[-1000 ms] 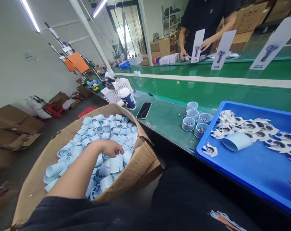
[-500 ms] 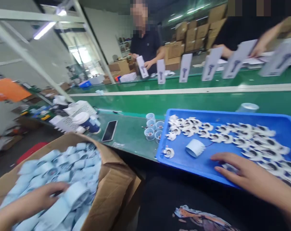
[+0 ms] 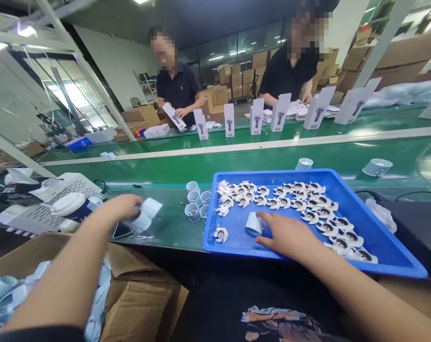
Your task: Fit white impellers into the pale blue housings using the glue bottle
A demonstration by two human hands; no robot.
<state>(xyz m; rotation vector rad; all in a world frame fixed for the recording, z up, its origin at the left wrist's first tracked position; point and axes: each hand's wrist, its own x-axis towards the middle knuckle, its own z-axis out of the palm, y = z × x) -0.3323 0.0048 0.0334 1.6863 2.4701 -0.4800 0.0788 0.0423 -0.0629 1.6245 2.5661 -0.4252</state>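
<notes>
My left hand (image 3: 124, 211) is closed on light-blue plastic housings (image 3: 149, 213), seemingly two together, held over the bench beside the carton. Motion blurs them a little. In the blue tray (image 3: 308, 263) my right hand (image 3: 284, 232) has thumb and forefinger at the right edge of another light-blue cylindrical housing (image 3: 253, 224), which lies tilted. White fan impellers (image 3: 244, 194) with dark hubs fill the tray's back and right side. One single impeller (image 3: 221, 234) lies at the front left. Many more light-blue housings (image 3: 1, 289) fill the cardboard carton (image 3: 140, 304) below my left forearm.
Several small cups (image 3: 192, 212) with bits inside stand left of the tray. A phone (image 3: 122, 230) lies under my left hand. Behind the tray, two light-blue housings (image 3: 377, 167) stand on the green belt (image 3: 165, 166). Across it, two people handle white boxes (image 3: 229, 121).
My left hand has lifted out of the carton with light-blue housings and moved over the bench. My right hand has come to the housing in the tray. The view has turned right.
</notes>
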